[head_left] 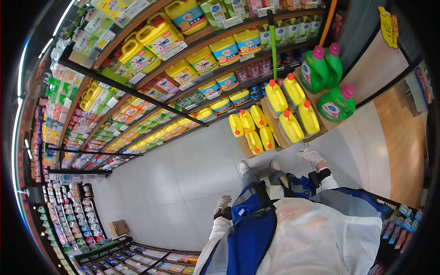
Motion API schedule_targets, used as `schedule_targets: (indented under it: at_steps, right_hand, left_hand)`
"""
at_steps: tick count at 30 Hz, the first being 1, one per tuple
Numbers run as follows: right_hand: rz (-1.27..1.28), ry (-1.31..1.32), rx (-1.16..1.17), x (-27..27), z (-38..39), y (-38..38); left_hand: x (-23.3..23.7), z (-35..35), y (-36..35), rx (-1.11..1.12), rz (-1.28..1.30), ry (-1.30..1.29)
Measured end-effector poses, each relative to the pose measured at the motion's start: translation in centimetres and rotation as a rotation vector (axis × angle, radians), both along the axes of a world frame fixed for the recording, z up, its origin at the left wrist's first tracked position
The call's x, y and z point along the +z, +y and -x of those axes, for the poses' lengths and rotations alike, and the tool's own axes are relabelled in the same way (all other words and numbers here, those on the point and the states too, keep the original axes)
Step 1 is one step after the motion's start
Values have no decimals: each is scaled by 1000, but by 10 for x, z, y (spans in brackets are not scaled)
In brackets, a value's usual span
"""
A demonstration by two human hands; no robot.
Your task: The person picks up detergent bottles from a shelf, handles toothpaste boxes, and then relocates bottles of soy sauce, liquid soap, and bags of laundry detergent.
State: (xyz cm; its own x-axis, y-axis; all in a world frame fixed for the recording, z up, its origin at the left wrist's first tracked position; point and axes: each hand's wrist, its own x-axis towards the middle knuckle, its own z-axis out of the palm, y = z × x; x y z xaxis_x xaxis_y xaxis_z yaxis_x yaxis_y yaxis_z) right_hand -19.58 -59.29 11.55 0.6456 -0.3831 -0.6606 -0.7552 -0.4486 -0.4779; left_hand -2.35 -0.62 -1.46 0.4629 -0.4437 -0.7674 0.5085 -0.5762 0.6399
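My left hand (223,201), in a white glove, hangs over the grey floor beside my body; its fingers look curled, but what they hold, if anything, is too small to tell. On the other side, my right hand (311,156), also gloved, has its fingers apart and nothing in it. It is nearest to the yellow bottles with red caps (291,127), which stand in cardboard boxes on the floor. Behind them are large green bottles with pink caps (338,104).
Long shelves of detergent (160,39) run along the far side and left. A green pole (273,46) stands upright against them. A small brown box (119,228) lies on the floor (183,160) at lower left. More racks (151,259) stand behind me.
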Motion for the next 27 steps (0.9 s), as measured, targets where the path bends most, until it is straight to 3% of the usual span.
schedule_targets:
  at_steps: [2, 5, 8, 11, 13, 17, 19, 20, 21, 23, 24, 25, 27]
  right_hand:
    - [-19, -59, -10, 4, -36, 5]
    - [12, -131, 53, 35, -83, 12]
    - [4, -157, -3, 47, -121, 16]
    - [-75, -150, -57, 34, -150, 28]
    - [-58, -168, -37, 38, -172, 42]
    - [-56, -166, -68, 32, -220, 72]
    - [-9, -198, -19, 31, -244, 90]
    - [13, -204, 5, 30, -250, 96]
    - [31, -266, 87, 32, -254, 99]
    - [-35, -271, 19, 41, -256, 103]
    - [-65, -274, -14, 44, -251, 99]
    - [-32, -288, -29, 39, -246, 93]
    - [119, -264, 3, 31, -231, 74]
  left_hand:
    - [5, -23, 2, 74, -44, -18]
    - [10, -52, 25, 188, 105, 135]
    - [7, -94, 37, 136, 109, 42]
    - [18, -160, 27, -226, -263, -613]
    - [18, -220, 3, -128, -217, -768]
    - [160, -356, -115, -346, -335, -1136]
    - [211, -421, -172, -408, -76, -1398]
    - [248, -441, -210, -355, 50, -1406]
    - [267, -466, -243, -395, 47, -1507]
    - [311, -494, -301, -422, 38, -1687]
    - [339, -500, -331, -446, 39, -1639]
    - [353, -512, -353, -452, 144, -1657]
    - [375, -536, -399, -454, 81, -1776]
